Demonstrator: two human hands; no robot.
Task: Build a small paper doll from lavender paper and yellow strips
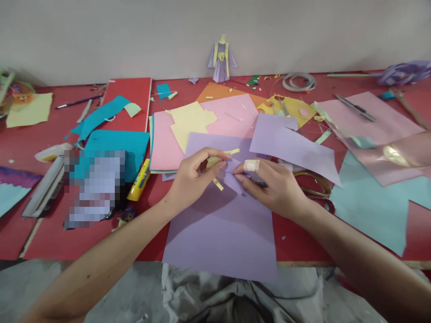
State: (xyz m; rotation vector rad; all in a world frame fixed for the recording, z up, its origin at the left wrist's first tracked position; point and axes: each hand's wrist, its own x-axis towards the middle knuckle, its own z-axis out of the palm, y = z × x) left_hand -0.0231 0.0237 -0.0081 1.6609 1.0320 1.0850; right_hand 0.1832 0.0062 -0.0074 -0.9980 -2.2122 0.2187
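Head view. Left hand (198, 172) and right hand (276, 181) meet above a large purple sheet (218, 237), which lies at the middle of the front edge of the red table (299, 237) and hangs slightly over it. Left grip: thumb and forefinger nearly together, pinching the left side of a small folded purple paper piece (234, 179). Right grip: thumb and forefinger likewise closed to a narrow pinch, on the piece's right side; a pale wrap (251, 165) circles one finger. Yellow paper strips (218, 184) project beside the left fingertips; their attachment cannot be told.

Left of the hands: yellow glue stick (139, 179), near a stack of coloured sheets (164, 143). Right: scissors (316, 184), partly under a cut purple sheet (286, 143); a pale blue sheet (370, 211) reaches toward the front right of the table. Back edge, near its middle: purple-and-yellow paper figure (221, 63), upright, by the wall (134, 40). Clear coil (299, 82) right of it, also near the back edge.
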